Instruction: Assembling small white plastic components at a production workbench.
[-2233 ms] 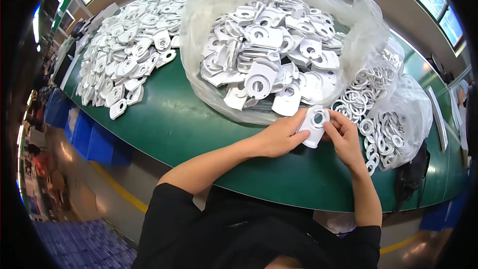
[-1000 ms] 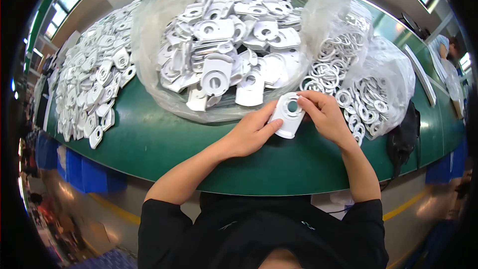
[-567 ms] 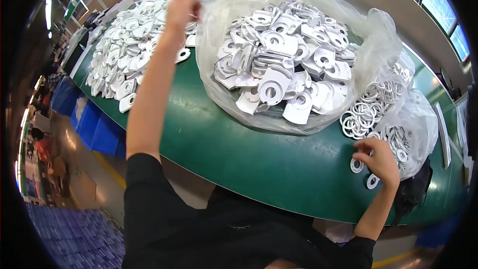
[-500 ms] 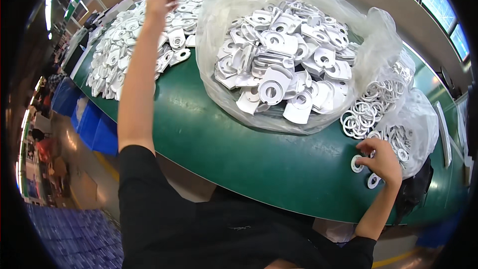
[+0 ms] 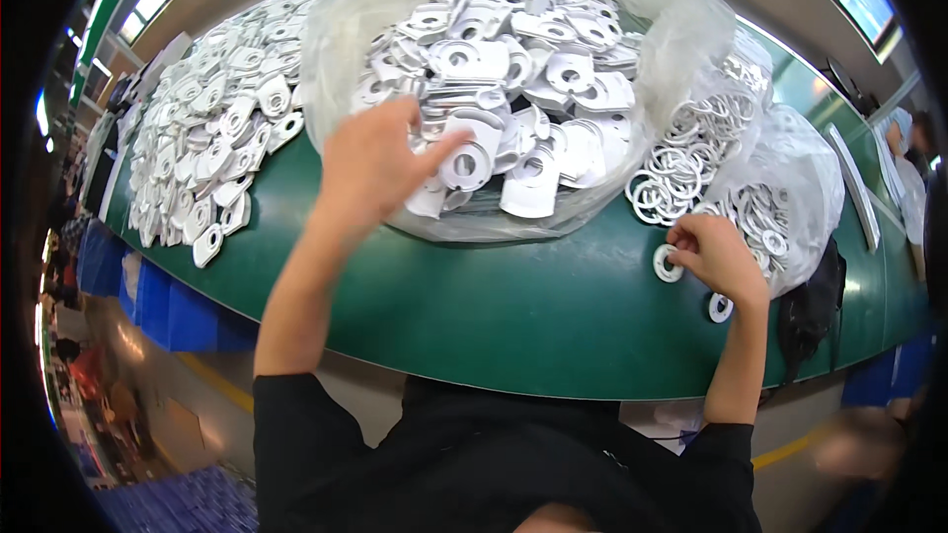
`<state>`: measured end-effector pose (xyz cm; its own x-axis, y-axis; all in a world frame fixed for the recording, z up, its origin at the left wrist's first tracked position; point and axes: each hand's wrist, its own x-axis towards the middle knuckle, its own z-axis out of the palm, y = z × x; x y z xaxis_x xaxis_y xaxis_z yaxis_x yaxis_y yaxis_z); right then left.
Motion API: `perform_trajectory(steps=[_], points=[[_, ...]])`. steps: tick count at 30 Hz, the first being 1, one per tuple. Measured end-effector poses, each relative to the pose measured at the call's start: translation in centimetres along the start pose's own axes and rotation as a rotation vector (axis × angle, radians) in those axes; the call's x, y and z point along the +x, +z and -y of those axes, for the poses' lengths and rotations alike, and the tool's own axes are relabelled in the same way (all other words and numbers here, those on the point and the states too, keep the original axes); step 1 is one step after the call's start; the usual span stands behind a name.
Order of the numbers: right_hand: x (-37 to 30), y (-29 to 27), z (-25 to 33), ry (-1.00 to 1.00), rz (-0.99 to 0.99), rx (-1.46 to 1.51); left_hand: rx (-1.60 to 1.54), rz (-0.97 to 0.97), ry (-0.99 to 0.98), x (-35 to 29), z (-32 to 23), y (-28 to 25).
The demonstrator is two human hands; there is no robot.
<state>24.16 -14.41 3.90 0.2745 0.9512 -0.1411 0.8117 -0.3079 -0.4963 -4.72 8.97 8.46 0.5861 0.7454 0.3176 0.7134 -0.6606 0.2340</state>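
My left hand [image 5: 380, 158] is over the near left side of a clear plastic bag [image 5: 336, 49], thumb and fingers apart. Beside its fingertips lies a white plastic part with a round hole [image 5: 469, 150], one of a heap in the bag. Nothing shows in that hand. At the right, my right hand [image 5: 719, 255] is low over the table with curled fingers, its thumb and fingertips on the edge of a flat white ring [image 5: 668, 264]. A second white ring [image 5: 721, 307] lies under the wrist, nearer to me.
A pile of similar white parts [image 5: 212, 99] covers the table's far left. Looser white rings [image 5: 681, 163] spill from clear bags at the right, near a black bag [image 5: 810, 311]. The green table's [image 5: 513, 316] curved front edge runs before me; blue bins [image 5: 178, 301] stand left below.
My left hand has come from the far left pile, where it held a white part, to the bag and no longer holds it. The view has shifted; my right hand stays by the rings.
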Motion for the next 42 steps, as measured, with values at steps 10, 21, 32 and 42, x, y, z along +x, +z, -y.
perform_trajectory(steps=[10,21,32,42], points=[[0.9,1.1,3.8,-0.331,-0.243,0.373,-0.378,-0.244,0.251,-2.5,-4.0,2.1],[1.3,6.2,5.8,-0.325,-0.252,0.750,-2.014,0.913,-0.670,-7.0,-10.0,7.2],[2.8,4.0,2.7,-0.201,-0.672,0.186,-1.746,0.773,-0.434,-7.3,-7.9,9.4],[2.7,4.2,1.8,-0.153,-0.612,-0.050,-1.970,0.802,-0.599,-6.9,-8.0,8.9]])
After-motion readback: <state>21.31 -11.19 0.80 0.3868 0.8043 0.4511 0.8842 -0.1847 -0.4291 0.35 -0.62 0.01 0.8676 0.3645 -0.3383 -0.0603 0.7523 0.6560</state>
